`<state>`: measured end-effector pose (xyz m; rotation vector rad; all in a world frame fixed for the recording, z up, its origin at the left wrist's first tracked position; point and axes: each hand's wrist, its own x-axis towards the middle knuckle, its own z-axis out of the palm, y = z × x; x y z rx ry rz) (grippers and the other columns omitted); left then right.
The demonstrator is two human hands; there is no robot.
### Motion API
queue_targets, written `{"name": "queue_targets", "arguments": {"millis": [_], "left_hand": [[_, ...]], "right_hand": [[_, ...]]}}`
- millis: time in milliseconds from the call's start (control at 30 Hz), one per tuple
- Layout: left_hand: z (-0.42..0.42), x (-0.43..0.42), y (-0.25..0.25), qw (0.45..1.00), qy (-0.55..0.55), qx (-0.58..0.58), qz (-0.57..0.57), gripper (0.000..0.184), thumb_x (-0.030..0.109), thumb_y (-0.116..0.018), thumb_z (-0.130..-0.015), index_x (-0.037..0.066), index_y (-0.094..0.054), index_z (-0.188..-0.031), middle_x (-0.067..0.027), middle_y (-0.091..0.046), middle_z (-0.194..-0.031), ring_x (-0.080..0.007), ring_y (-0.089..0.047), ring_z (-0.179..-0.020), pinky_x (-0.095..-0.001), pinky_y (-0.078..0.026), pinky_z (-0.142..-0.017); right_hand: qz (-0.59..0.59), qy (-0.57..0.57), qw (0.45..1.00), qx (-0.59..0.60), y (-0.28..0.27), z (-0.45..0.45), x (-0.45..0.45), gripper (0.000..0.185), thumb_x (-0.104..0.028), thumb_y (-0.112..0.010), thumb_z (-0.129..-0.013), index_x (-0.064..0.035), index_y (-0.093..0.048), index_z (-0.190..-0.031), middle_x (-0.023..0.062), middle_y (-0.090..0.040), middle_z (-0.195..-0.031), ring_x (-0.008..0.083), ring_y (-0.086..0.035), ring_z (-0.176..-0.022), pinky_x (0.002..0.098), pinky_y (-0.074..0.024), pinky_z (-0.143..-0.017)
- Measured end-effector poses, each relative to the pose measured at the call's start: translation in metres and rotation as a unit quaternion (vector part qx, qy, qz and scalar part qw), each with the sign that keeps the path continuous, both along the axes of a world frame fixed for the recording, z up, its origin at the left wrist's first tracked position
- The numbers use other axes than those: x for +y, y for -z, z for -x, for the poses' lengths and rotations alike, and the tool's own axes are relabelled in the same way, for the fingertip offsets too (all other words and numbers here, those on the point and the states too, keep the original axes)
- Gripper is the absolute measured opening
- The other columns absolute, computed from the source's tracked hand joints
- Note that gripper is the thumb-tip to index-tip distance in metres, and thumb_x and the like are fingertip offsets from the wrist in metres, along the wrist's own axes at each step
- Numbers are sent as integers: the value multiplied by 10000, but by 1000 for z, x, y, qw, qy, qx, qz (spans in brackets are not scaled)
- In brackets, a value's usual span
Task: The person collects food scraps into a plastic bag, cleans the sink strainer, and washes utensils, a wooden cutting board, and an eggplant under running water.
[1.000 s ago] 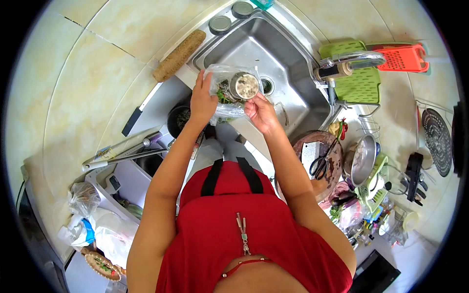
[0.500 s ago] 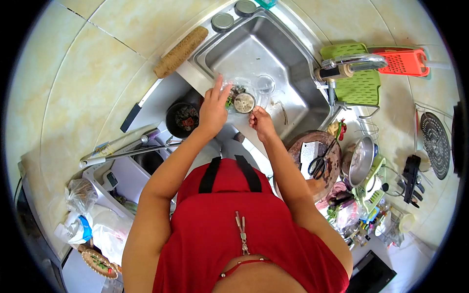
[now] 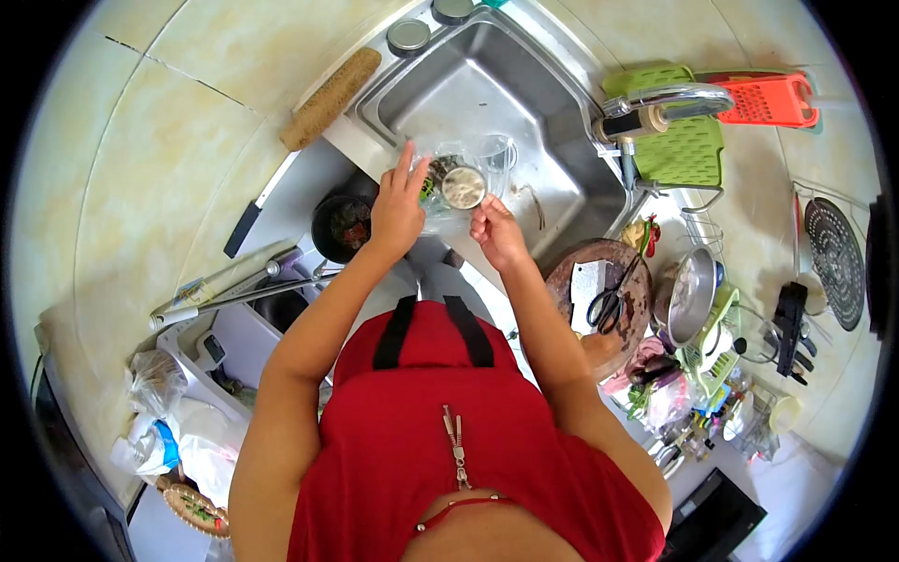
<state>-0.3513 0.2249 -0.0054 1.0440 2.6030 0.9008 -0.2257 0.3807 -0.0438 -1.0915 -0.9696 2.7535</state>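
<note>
My right hand pinches the rim of a small round sink strainer between thumb and fingers. The strainer is over a clear plastic bag at the sink's near edge. Dark scraps and some green bits show in the bag, left of the strainer. My left hand is against the bag's left side with its fingers stretched out and apart. Whether its thumb grips the film is hidden. Beyond the bag lies the steel sink, with brown strands on its floor.
Right of my arm, scissors and a cleaver lie on a round chopping board. The faucet stands at the sink's right side. A loofah-like brown roll and a dark bin are on the left.
The view has shifted slightly, moving most things a little left and up. My hands keep nearly the same pose, and the strainer stays over the bag, its inside looking blurrier and paler.
</note>
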Motion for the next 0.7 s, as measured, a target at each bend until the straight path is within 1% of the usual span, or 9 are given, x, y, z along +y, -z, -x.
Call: {"name": "queue_targets", "arguments": {"millis": [33,133,233,267,333,367,467,567,700], "left_hand": [[2,1,-1,1000,4,-7,2,831,-116,-559,-610,110,-371,-1387,-100,-235,-1495,-343,-440,-1140,-376,-428,-939],[3,2,1,1000,1,0,-3,826,-112,-560,-612,105,-369,-1385,-99,-230,-1498,-341,-442,-1137,-373,-431,-936],[2,4,2,1000,-3,18,-22,797,-106,-578,-621,112,-399,-1367,-115,-270,-1475,-337,-457,-1100,-377,-448,-905],[5,6,2,1000,1,14,-14,805,-106,-573,-617,108,-389,-1372,-110,-256,-1483,-338,-452,-1115,-377,-441,-917],[3,4,4,1000,6,-4,6,823,-106,-563,-608,100,-371,-1381,-100,-228,-1499,-341,-442,-1143,-376,-427,-941],[3,4,4,1000,6,-4,5,824,-106,-563,-610,102,-368,-1383,-99,-227,-1500,-341,-442,-1144,-377,-425,-941],[5,5,3,1000,2,-3,-4,830,-104,-561,-611,108,-362,-1389,-96,-226,-1501,-342,-442,-1145,-380,-422,-943],[3,2,5,1000,2,-4,-1,836,-101,-565,-609,110,-357,-1391,-91,-226,-1502,-343,-442,-1143,-379,-421,-944],[3,2,3,1000,2,-4,5,837,-96,-570,-623,123,-347,-1399,-110,-242,-1489,-352,-445,-1128,-383,-432,-936]], "right_hand": [[45,35,998,21,-12,1,-1,88,-140,-436,-963,-133,-472,-882,-32,-440,-679,85,-399,-575,225,-351,-535],[97,55,992,62,-10,0,-2,76,-148,-444,-966,-130,-480,-901,-32,-431,-668,85,-383,-562,224,-343,-529],[-79,-28,991,-102,36,-6,-3,61,-165,-456,-967,-130,-490,-929,-35,-414,-650,83,-365,-548,225,-335,-525],[-68,-23,995,-66,41,-5,1,64,-168,-459,-965,-128,-497,-933,-34,-419,-651,84,-372,-545,228,-340,-520],[-41,-14,999,-1,12,-5,-2,71,-174,-465,-963,-125,-511,-940,-32,-427,-655,87,-385,-539,236,-352,-512],[-19,0,999,27,-6,-1,-3,91,-176,-467,-964,-125,-505,-899,-31,-430,-648,92,-387,-534,240,-353,-507],[30,27,996,84,-9,-1,-3,99,-179,-467,-964,-120,-497,-891,-30,-430,-648,96,-403,-543,244,-368,-516],[-122,-32,985,-118,43,-7,-3,93,-172,-456,-967,-114,-504,-912,-28,-429,-650,96,-422,-564,247,-393,-541],[-47,0,999,17,9,-9,-3,124,-164,-445,-968,-104,-498,-872,-18,-445,-649,105,-436,-554,252,-411,-538]]}}
